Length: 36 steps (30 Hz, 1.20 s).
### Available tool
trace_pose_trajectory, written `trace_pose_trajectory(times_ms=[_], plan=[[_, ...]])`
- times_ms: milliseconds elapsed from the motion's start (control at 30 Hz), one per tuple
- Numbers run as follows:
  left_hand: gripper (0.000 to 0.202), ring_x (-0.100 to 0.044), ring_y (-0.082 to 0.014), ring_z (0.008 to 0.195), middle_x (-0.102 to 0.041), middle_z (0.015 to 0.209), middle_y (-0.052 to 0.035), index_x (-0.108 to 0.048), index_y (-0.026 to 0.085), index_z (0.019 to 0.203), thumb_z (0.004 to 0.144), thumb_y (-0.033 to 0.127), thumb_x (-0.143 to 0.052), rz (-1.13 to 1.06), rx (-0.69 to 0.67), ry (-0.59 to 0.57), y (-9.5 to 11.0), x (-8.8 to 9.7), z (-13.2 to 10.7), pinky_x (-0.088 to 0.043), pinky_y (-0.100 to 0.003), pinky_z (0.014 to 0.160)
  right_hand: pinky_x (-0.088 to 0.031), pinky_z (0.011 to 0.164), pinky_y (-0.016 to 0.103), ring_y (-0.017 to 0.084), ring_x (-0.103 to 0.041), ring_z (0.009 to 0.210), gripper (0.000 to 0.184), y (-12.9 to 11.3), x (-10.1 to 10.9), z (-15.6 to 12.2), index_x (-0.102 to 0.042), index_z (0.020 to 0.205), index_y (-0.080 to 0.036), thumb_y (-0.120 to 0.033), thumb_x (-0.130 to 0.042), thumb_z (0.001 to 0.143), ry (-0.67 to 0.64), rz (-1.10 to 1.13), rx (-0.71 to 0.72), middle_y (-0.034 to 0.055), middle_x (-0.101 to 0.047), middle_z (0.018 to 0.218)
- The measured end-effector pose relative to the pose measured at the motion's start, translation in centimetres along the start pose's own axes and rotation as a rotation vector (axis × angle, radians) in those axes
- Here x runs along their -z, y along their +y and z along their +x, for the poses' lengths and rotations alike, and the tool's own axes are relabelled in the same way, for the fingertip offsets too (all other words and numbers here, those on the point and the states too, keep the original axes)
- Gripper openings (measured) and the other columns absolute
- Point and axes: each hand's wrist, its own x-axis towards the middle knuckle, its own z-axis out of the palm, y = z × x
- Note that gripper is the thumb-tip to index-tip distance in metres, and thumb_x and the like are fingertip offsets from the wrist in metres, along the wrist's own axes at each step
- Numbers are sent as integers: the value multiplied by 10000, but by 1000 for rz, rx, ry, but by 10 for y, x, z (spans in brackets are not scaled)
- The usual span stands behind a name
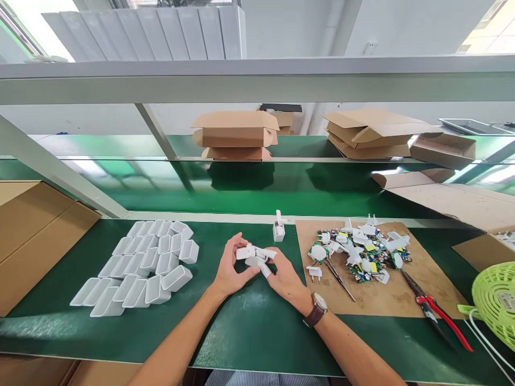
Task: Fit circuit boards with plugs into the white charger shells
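Over the middle of the green bench, my left hand [235,268] and my right hand [285,274] hold white plastic plug parts [255,255] between them. The fingers of both hands are closed on these pieces, and their exact shape is partly hidden. Just behind my hands stands a small white housing [279,230] with a white piece sticking up from it. Left of my hands lie rows of open white plastic housings [134,289]. To the right is a pile of circuit boards with white plug parts [362,249] on a brown cardboard sheet [322,300].
Tweezers [340,280] and red-handled pliers [436,311] lie on the right. A green fan [497,295] stands at the right edge. An open carton [40,241] is on the left. Flat cardboard boxes [237,131] rest beyond the green belt [241,187]. A metal bar crosses above.
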Motion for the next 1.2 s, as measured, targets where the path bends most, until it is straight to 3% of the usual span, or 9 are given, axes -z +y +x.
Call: trace_pose_trajectory(times_ms=[67,167,367,600,733,833,933,1033,1200], plan=[[1004,-665,-286,1118,-598,1300,-131,-359,251,1517,696,453,-900,82,-44,-18,0,-2,-1,-562,-474,969,-648,804,395,215,-729,949,302,-2,-3,3,-551,1300,-242,-347,-465,1029,-1,128,-73,95,-723,1097],[799,-682,-285,1103,-651,1271,-141,-421,233,1478,801,360,-825,226,-141,-10,0,-6,-1,-570,-494,964,-654,712,389,217,-759,835,381,-8,-5,5,-579,1274,-216,-434,-349,1063,-65,332,-175,84,-752,961],[710,-721,-274,1001,-718,1191,-134,-430,229,1467,850,296,-774,332,-348,45,5,-7,2,-602,-468,885,-617,842,513,278,-777,861,423,-20,-3,7,-654,1142,-200,-563,-578,940,-126,808,-465,92,-777,949],[645,-720,-279,994,-734,1148,-135,-502,203,1388,832,368,-783,330,-265,45,5,-7,2,-594,-488,906,-602,893,524,294,-775,929,383,-18,-3,6,-643,1116,-193,-513,-617,905,-121,888,-517,89,-779,933],[656,-711,-267,987,-724,1137,-125,-492,212,1394,829,372,-785,314,-244,39,4,-9,3,-591,-480,895,-622,864,532,304,-763,967,368,-15,-4,6,-637,1133,-197,-502,-536,953,-92,734,-458,99,-768,966],[721,-689,-282,1035,-702,1154,-125,-475,210,1416,800,361,-816,337,-214,70,4,-8,4,-569,-491,927,-589,980,520,288,-718,1091,328,-15,-5,4,-634,1158,-234,-482,-567,955,6,578,-371,98,-742,1122],[684,-652,-316,1100,-689,1147,-119,-535,221,1363,764,347,-840,378,-125,99,0,-3,4,-548,-509,948,-529,1091,481,252,-666,1185,288,-15,-3,3,-606,1222,-274,-425,-545,985,131,383,-209,87,-698,1223],[617,-660,-266,951,-686,1084,-88,-565,228,1309,768,375,-823,367,34,113,-10,2,7,-565,-457,858,-497,1122,499,244,-620,1232,315,-10,3,6,-543,1310,-269,-350,-477,1013,341,126,-79,118,-607,1332],[657,-655,-210,860,-700,1121,-76,-494,218,1361,790,388,-773,273,176,70,-22,1,35,-558,-411,830,-485,1094,623,325,-533,1327,488,9,9,21,-419,1405,-191,-293,-508,936,478,-15,-106,209,-486,1415]])
